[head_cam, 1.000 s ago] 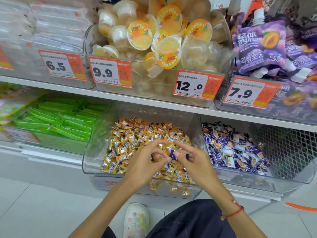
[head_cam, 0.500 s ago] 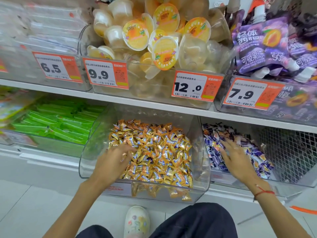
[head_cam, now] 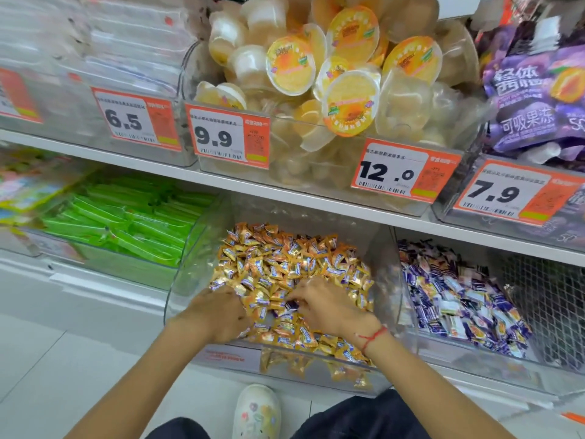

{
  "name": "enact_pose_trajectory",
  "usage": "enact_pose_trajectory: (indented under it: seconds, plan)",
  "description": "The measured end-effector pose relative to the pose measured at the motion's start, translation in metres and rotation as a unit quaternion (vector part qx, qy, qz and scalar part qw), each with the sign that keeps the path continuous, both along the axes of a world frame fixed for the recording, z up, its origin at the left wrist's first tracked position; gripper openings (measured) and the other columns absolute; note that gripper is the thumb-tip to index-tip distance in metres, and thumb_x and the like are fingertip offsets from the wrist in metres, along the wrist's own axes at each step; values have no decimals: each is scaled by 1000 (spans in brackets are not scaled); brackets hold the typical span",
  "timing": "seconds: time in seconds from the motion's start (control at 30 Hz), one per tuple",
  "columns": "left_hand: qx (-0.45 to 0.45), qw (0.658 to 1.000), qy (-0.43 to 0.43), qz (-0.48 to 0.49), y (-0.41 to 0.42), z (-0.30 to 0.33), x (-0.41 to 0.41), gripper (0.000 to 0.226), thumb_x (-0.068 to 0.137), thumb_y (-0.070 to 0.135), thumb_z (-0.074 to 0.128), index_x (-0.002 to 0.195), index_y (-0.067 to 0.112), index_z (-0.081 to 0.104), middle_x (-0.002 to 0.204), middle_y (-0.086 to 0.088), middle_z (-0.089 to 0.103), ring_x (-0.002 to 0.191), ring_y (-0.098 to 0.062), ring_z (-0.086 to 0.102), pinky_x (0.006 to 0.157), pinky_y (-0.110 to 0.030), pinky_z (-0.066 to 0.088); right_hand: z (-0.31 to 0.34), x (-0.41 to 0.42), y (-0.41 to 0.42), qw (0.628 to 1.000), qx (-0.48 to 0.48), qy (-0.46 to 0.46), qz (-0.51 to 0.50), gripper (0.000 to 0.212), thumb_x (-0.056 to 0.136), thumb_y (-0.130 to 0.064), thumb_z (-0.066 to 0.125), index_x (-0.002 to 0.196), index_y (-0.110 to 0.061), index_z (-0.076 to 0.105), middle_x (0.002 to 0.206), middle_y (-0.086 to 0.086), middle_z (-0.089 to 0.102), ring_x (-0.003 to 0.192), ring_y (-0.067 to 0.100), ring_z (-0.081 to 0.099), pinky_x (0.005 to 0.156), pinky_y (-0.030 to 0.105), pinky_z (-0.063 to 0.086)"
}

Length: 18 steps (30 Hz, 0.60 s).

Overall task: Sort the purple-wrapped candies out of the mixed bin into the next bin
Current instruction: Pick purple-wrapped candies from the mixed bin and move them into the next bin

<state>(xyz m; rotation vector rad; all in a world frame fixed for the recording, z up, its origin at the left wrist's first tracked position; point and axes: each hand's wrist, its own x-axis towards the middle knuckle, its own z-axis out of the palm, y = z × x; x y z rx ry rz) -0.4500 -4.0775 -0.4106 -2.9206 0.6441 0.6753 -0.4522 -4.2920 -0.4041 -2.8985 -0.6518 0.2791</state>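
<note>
Currently both hands are down in the mixed bin (head_cam: 196, 264), the clear scoop-fronted bin on the lower shelf that is heaped with gold-wrapped candies (head_cam: 285, 261). Left hand (head_cam: 218, 312) lies at the near-left of the heap, fingers curled down into the wrappers; whether they pinch anything I cannot tell, since the tips are buried. Right hand (head_cam: 329, 307) lies at the near-centre, knuckles up, fingers bent and pointing left toward the other hand; a red string bracelet (head_cam: 372, 339) sits on its wrist.

Key relation: a purple-wrapped candy (head_cam: 289, 305) shows as a small dark patch just at the right fingertips, between the two hands and closer to the right one. It seems to touch those fingertips, but a closed pinch is not visible, so the grip is undetermined. Its long axis is too blurred to call.

Destination: the next bin (head_cam: 408, 312) stands just right of the mixed bin, sharing the shelf, already carrying a heap of purple-and-white candies (head_cam: 459, 299). It lies on the right hand's side, so the right hand looks the natural carrier.

Judgement: step in hand is picking one stray purple piece out of the gold heap. Few purple pieces show on the surface, so more may lie under the top layer. Risk: gold wrappers dragged along with the pick.
</note>
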Motion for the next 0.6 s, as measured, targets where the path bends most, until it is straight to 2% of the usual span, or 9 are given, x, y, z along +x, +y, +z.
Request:
enact_pose_trajectory:
  seconds: [0.1,0.17,0.23,0.3,0.33,0.4,0.47,0.5,0.6]
  plan:
    - [-63,996,13,67,11,-7,-1,44,96,50,35,72,19,56,104,-5,52,119,-19,45,98,-36,37,-13,12,13,999,-44,23,8,38,90,-30,64,126,-20,57,124,4,55,119,23,46,88,38,47]
    - [-89,990,12,105,13,-14,-2,43,94,50,37,64,21,47,101,-2,48,116,-22,48,94,-35,41,-13,13,15,999,-39,2,-1,27,89,-23,65,115,-17,61,113,5,63,109,23,55,80,36,49]
    - [-120,983,13,137,14,-21,-4,41,87,52,37,63,22,51,98,1,47,115,-20,49,92,-34,42,-14,10,8,999,-41,-7,-9,11,90,-18,62,98,-14,68,98,2,69,95,21,62,73,33,47]
    - [-159,975,7,153,13,-23,-7,41,83,50,38,67,21,60,98,4,52,118,-13,45,91,-32,41,-17,4,-3,999,-31,11,-28,12,92,-24,60,94,-17,70,96,-3,71,91,15,62,81,32,47]
    - [-170,973,2,156,11,-23,-9,38,86,46,41,73,19,66,102,6,56,121,-9,41,90,-31,40,-19,1,-7,999,-25,26,-37,16,92,-30,60,99,-19,69,99,-4,70,93,14,61,84,32,47]
    - [-177,971,0,163,9,-21,-10,33,91,37,44,87,19,71,113,7,57,126,-6,35,92,-30,37,-17,-3,-10,997,-16,50,-48,35,89,-41,61,120,-24,61,109,-4,66,101,17,59,71,27,43]
    - [-175,969,27,175,9,-19,-11,35,88,41,43,91,21,72,116,5,53,125,-10,38,94,-32,37,-17,-1,-5,995,-7,78,-67,50,87,-47,61,133,-28,51,107,-5,61,101,19,58,64,28,35]
    - [-173,968,39,178,10,-18,-11,40,83,46,40,88,21,71,112,3,52,122,-14,42,95,-33,38,-18,0,-1,994,0,79,-74,50,87,-48,62,132,-29,53,101,-6,58,94,17,56,65,28,34]
    - [-180,965,50,183,11,-16,-10,45,73,49,35,74,15,63,99,-6,52,106,-23,51,91,-38,42,-21,1,10,993,32,51,-99,21,84,-50,65,93,-32,66,87,-6,59,73,8,48,59,25,33]
